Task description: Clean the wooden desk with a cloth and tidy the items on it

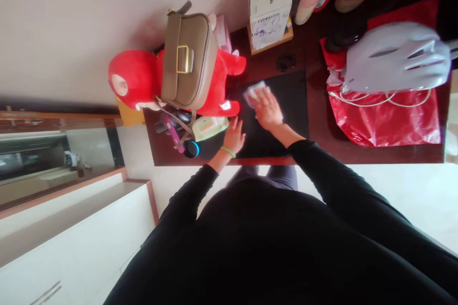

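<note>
My right hand (269, 110) presses a folded white cloth (255, 91) with bluish edges onto a black desk mat (291, 100). Hand and cloth are slightly blurred. My left hand (234, 137) lies at the mat's left side with its fingers stretched out, holding nothing; a light green bangle circles the wrist. Beside its fingers are a pale green wipes pack (209, 127) and the foot of a red plush toy (229, 64). A taupe handbag (189, 64) rests on the toy and hides part of it.
On the dark red desk (318, 147), a white helmet (393, 59) sits over a red plastic bag (393, 124) at right. Boxes (271, 5) and a pink bottle (309, 0) stand at the back. A purple item (173, 133) and a blue-rimmed round device (191, 149) lie front left.
</note>
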Demonstrator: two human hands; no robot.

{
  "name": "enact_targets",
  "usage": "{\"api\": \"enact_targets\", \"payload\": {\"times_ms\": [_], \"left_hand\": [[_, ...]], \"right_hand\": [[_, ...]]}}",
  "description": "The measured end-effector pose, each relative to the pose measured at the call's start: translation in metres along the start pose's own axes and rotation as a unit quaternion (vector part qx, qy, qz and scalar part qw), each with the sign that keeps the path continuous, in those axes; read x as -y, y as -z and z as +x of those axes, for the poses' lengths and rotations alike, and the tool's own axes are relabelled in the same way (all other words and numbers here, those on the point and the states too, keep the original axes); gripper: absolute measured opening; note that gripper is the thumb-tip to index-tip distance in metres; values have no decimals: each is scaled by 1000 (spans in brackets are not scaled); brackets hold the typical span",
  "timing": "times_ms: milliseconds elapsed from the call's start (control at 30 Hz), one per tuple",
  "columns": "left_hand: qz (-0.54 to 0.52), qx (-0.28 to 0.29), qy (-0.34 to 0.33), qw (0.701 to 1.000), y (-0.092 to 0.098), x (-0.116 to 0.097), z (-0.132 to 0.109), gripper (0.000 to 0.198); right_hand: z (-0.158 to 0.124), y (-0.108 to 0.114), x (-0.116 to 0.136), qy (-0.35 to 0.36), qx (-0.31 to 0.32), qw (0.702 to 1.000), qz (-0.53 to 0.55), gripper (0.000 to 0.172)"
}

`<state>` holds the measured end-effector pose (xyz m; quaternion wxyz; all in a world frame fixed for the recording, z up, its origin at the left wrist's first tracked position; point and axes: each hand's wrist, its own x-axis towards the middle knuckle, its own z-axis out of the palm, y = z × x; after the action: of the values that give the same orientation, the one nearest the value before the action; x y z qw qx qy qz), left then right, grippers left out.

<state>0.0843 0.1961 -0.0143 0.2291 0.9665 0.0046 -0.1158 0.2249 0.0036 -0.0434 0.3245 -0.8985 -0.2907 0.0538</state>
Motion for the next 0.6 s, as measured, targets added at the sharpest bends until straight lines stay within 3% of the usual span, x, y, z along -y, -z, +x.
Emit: {"api": "enact_targets", "payload": {"times_ms": [100,200,267,333,400,467,533,600], "left_hand": [[5,3,-19,1000,4,5,-16,62],[17,4,-9,1000,8,7,-32,62],[35,8,11,999,9,6,-43,65],[58,14,42,997,9,4,-53,70],[77,24,72,994,8,1,-62,77],[87,35,95,991,6,-2,-67,82],[88,43,108,989,4,-4,-67,83],[87,48,116,988,3,-5,-64,83]], "right_hand": [[-53,-18,33,63,70,995,34,83],[-130,0,32,83,95,990,59,77],[-175,27,15,33,41,996,66,70],[-206,54,-10,-53,-58,995,54,63],[-220,72,-33,-128,-134,982,25,59],[-217,71,-45,-166,-154,974,-3,57],[-205,52,-38,-183,-138,973,-8,58],[-191,19,-10,-174,-100,979,44,58]]}}
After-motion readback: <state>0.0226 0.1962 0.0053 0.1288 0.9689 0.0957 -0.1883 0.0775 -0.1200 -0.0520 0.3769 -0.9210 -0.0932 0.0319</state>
